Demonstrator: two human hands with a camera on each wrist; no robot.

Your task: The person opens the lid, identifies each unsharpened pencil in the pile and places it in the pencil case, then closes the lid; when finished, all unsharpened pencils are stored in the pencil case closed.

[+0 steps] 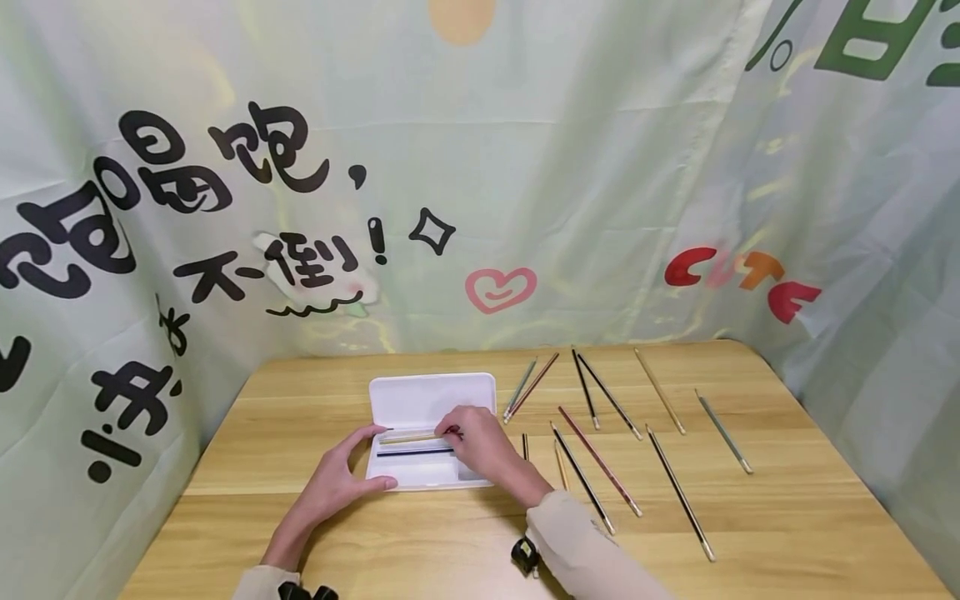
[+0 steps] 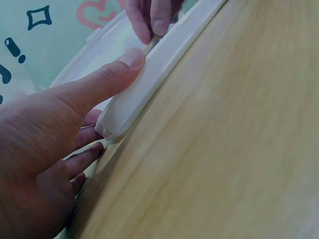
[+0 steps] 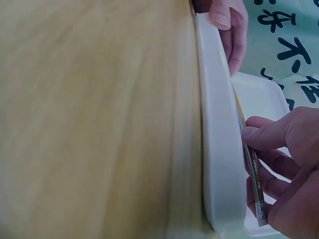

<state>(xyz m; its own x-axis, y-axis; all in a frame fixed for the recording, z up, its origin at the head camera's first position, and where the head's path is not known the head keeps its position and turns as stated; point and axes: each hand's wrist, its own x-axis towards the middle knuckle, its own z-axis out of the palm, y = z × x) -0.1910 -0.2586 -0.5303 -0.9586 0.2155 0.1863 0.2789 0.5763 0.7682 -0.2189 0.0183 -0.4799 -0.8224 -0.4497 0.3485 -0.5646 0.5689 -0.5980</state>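
Note:
An open white pencil case (image 1: 431, 396) lies on the table with its lid folded back. My left hand (image 1: 333, 477) holds its left end, thumb at the front edge and fingers round the side and back. Above the tray, my right hand (image 1: 480, 444) pinches a gold-coloured pencil (image 3: 253, 172) between thumb and fingers. That pencil runs lengthwise along the case, its metal ferrule and eraser end showing under the palm in the right wrist view. A dark pencil (image 1: 412, 453) rests in the tray in front of it.
Several pencils lie scattered to the right, among them a red pencil (image 1: 600, 461), a black pencil (image 1: 681, 492) and a grey-green pencil (image 1: 723, 432). The right forearm passes over some of them. A printed curtain (image 1: 585, 192) hangs behind the wooden table (image 1: 300, 400).

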